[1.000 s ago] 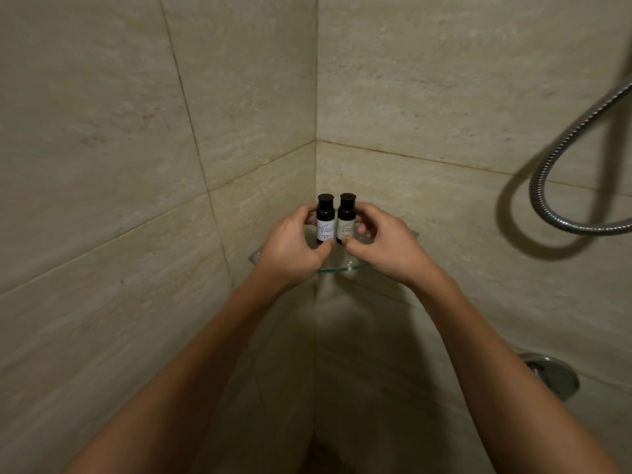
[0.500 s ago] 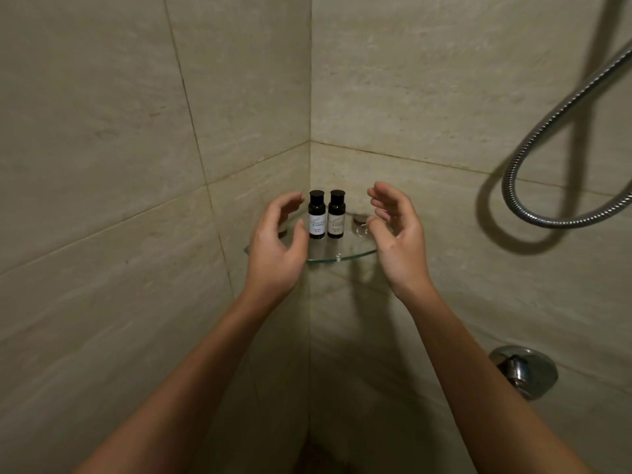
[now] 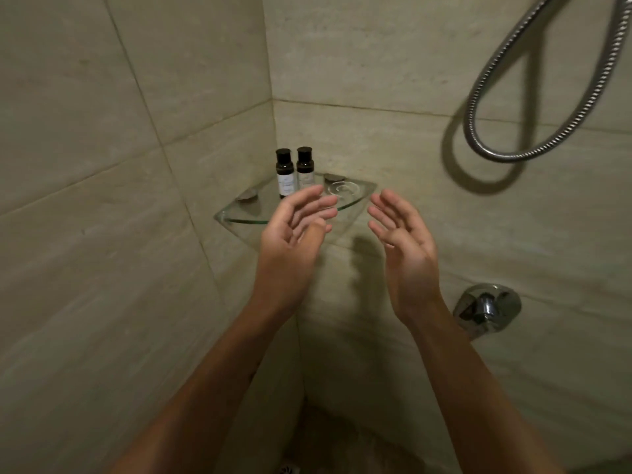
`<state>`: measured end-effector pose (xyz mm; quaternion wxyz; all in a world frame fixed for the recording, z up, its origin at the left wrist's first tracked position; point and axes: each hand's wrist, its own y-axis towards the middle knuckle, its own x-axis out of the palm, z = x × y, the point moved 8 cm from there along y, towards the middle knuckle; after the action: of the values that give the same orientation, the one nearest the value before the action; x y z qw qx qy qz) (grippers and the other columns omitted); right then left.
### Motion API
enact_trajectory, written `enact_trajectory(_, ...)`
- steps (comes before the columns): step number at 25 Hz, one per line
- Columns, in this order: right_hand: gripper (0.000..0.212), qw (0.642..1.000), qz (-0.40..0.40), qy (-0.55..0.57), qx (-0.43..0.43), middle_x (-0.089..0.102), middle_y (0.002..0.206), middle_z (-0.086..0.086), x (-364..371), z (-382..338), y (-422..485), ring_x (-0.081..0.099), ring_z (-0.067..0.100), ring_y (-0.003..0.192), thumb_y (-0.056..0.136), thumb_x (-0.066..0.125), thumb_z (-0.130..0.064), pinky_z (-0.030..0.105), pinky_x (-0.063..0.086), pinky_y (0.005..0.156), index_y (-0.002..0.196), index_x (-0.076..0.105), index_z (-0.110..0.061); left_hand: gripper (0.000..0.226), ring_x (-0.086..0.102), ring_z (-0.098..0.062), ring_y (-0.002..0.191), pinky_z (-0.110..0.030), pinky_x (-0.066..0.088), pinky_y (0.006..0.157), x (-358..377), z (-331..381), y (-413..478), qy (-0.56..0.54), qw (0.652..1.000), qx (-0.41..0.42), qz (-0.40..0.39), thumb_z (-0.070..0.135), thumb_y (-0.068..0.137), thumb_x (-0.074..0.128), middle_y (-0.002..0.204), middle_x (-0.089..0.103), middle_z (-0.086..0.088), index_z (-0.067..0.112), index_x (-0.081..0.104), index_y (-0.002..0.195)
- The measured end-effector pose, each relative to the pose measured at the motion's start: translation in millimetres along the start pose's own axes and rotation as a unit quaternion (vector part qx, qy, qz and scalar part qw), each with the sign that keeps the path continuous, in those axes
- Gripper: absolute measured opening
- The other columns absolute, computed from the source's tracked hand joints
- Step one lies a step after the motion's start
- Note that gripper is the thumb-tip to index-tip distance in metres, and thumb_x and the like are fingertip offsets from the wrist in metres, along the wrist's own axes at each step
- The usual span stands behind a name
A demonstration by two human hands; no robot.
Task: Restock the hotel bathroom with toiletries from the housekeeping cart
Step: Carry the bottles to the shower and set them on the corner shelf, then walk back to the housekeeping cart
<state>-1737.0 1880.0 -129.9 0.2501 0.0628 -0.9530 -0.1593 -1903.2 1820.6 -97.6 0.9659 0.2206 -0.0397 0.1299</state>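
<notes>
Two small dark bottles w/ black caps and white labels stand upright at the back of a clear glass corner shelf (image 3: 239, 218), where the two walls meet. The left bottle (image 3: 285, 172) and right bottle (image 3: 305, 167) are side by side, possibly touching; can't tell at this res. Label print is too small to read. The shelf is fixed to beige stone-look wall tiles (image 3: 102, 172) by round chrome mounts (image 3: 249, 196). A circular ribbed soap-dish pattern (image 3: 342, 189) sits in the glass right of the bottles.

The left hand (image 3: 290, 234) is raised in front of the shelf, palm inward, fingers loosely extended and spread, holding nothing. Its fingertips overlap the shelf's front rim in view and are clear of both bottles. The right hand (image 3: 407, 241) faces it w/ palm inward, fingers relaxed and slightly bent, empty. A gap lies btw the hands.

Upper right, a ribbed chrome shower hose (image 3: 513, 155) loops against the wall. Lower right, a round chrome shower valve (image 3: 487, 307) sits near the right forearm.
</notes>
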Motion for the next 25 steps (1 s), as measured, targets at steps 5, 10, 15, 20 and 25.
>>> enact_trajectory(5, 0.058, 0.996, 0.062, 0.055, 0.015, 0.060, 0.139, 0.018, -23.1, -7.3, -46.1, 0.059, 0.027, 0.130, 0.076, 0.049, -0.002, 0.038, 0.045, 0.111, 0.134, 0.054, -0.005, 0.035, 0.067, -0.018, 0.118, -0.038, 0.050, 0.108, 20.6, -24.6, -25.4, -0.062, 0.992, -0.080, -0.078, -0.006, 0.100, 0.051, 0.126, 0.069, -0.011, 0.009, 0.057, 0.131)
enact_trajectory(10, 0.057, 0.987, 0.146, 0.065, -0.009, 0.058, 0.141, 0.020, -39.7, -24.7, -111.7, 0.058, 0.028, 0.131, 0.081, 0.044, 0.001, 0.037, 0.046, 0.108, 0.138, 0.050, -0.003, 0.035, 0.067, -0.017, 0.118, -0.030, 0.053, 0.101, 43.5, -32.3, -63.3, -0.132, 0.963, -0.144, -0.186, -0.003, 0.101, 0.051, 0.125, 0.072, -0.005, 0.017, 0.060, 0.128)
enact_trajectory(15, 0.054, 0.965, 0.260, 0.035, -0.024, 0.058, 0.141, 0.020, -66.8, -35.5, -205.1, 0.058, 0.028, 0.131, 0.091, 0.029, 0.012, 0.038, 0.045, 0.110, 0.140, 0.048, -0.002, 0.035, 0.067, -0.022, 0.118, -0.031, 0.054, 0.097, 69.3, -47.3, -130.3, -0.180, 0.917, -0.216, -0.283, -0.005, 0.101, 0.047, 0.126, 0.070, -0.009, 0.014, 0.057, 0.130)
enact_trajectory(20, 0.056, 0.928, 0.368, 0.022, -0.047, 0.058, 0.141, 0.021, -100.2, -58.5, -310.4, 0.056, 0.030, 0.132, 0.090, 0.028, 0.013, 0.040, 0.042, 0.113, 0.140, 0.048, -0.001, 0.036, 0.067, -0.025, 0.117, -0.032, 0.055, 0.095, 103.8, -42.9, -210.1, -0.205, 0.869, -0.262, -0.366, -0.006, 0.100, 0.048, 0.128, 0.069, -0.013, 0.015, 0.057, 0.129)
enact_trajectory(25, 0.058, 0.900, 0.424, 0.018, -0.096, 0.058, 0.142, 0.020, -114.3, -94.3, -393.9, 0.057, 0.030, 0.132, 0.088, 0.031, 0.012, 0.041, 0.042, 0.112, 0.142, 0.048, -0.001, 0.037, 0.067, -0.026, 0.118, -0.034, 0.055, 0.096, 136.9, -17.2, -276.1, -0.201, 0.831, -0.273, -0.440, -0.006, 0.099, 0.050, 0.128, 0.069, -0.012, 0.013, 0.056, 0.130)
